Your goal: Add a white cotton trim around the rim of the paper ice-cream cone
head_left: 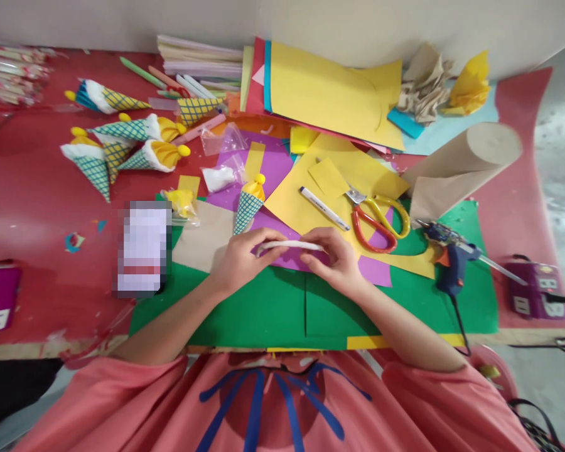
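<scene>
On my feed: one white strip [289,244], arched over the purple sheet [287,260], left grip [245,257] and right grip [338,260] each pinching an end, apparently to control its bend; marker [324,208] and scissors [357,221] just beyond, limiting forward reach; green mat [263,314] giving room towards the near edge of the surface [51,251]

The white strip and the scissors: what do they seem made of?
The white strip looks like matte paper or card, perhaps foam, bowing slightly between the left hand and right hand. The scissors have shiny grey blades, probably steel, and glossy red and yellow handles, likely plastic.
</scene>
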Demonstrator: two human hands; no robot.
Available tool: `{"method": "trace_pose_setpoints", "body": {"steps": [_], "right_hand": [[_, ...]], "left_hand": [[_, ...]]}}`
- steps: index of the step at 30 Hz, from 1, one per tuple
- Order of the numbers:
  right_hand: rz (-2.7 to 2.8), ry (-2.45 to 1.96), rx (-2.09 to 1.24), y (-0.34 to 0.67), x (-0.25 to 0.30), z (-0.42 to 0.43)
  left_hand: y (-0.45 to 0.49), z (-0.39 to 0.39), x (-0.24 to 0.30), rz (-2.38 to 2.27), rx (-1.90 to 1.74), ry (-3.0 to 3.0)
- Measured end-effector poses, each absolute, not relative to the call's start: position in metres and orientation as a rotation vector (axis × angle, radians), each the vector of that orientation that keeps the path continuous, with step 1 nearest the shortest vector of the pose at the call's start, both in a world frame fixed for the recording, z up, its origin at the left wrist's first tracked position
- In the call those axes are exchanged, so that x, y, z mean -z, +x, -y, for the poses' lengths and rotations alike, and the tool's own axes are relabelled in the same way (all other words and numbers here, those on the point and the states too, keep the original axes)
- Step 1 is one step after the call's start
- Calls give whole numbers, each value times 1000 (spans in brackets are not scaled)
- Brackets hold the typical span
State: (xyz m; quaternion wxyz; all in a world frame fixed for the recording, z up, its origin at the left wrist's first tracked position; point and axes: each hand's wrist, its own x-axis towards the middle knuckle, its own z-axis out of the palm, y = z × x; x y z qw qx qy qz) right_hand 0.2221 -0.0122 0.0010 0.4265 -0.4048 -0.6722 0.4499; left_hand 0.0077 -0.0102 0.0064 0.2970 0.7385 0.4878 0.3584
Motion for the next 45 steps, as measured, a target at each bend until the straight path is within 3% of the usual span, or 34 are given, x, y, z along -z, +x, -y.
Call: {"method": "trace_pose_setpoints", "body": {"steps": [45], "right_hand": [[1780, -1048, -1093, 221, -8, 8]], "left_hand": [[7, 9, -3, -1074, -1130, 2051]]}}
